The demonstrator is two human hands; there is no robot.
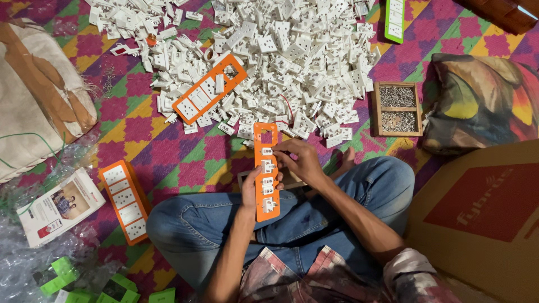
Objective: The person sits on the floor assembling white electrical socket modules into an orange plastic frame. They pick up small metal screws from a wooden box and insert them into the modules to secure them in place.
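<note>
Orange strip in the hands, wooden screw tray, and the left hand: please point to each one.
orange strip (266,209), head view, lower bare part of its face.
wooden screw tray (375,109), head view, left rim.
left hand (252,188), head view, back of the hand.

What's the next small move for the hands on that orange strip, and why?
Probably press the white socket under the right hand's fingertips fully into the orange frame. The left hand steadies the frame, lower slots already hold sockets, and the top slot looks open, so that one likely gets filled from the white pile afterwards.
</note>
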